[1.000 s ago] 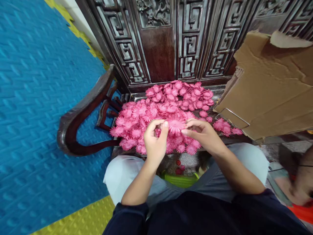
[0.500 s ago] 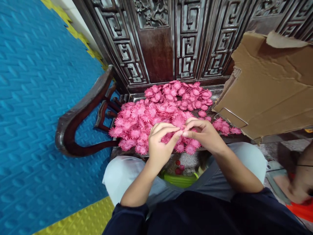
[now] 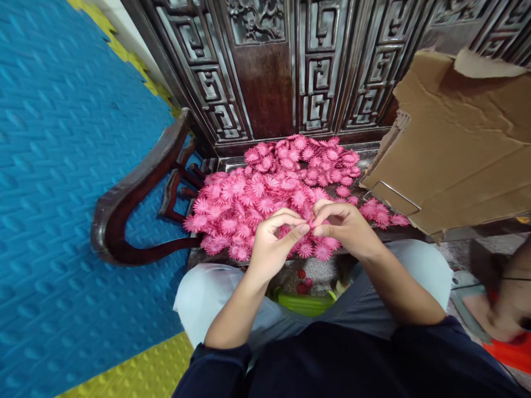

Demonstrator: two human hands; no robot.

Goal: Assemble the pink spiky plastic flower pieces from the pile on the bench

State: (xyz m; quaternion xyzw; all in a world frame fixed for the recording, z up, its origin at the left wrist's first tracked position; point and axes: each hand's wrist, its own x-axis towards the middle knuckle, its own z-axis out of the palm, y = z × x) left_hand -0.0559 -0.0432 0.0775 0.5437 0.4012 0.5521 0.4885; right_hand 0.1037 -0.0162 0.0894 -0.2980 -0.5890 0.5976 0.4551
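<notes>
My left hand (image 3: 272, 243) and my right hand (image 3: 346, 228) meet fingertip to fingertip over the front of a pink heap. Both pinch a small pink artificial flower (image 3: 308, 214) between thumb and fingers; most of it is hidden by the fingertips. Beneath and behind them spreads a large pile of pink artificial flowers (image 3: 236, 207), each a flat disc with a fringed, petal-like rim. The pile lies on a dark wooden bench seat (image 3: 365, 160) and reaches to its back.
A carved bench back (image 3: 269, 91) rises behind the pile, with a curved armrest (image 3: 120, 215) at left. Torn cardboard (image 3: 464, 143) with a metal wire handle leans at right. A green container (image 3: 307, 304) sits below, between my knees. Another person's limb (image 3: 514, 293) shows at far right.
The flower between my fingers has turned from facing up to nearly edge-on. My left fingers have curled a little and lowered slightly; my right hand has barely moved.
</notes>
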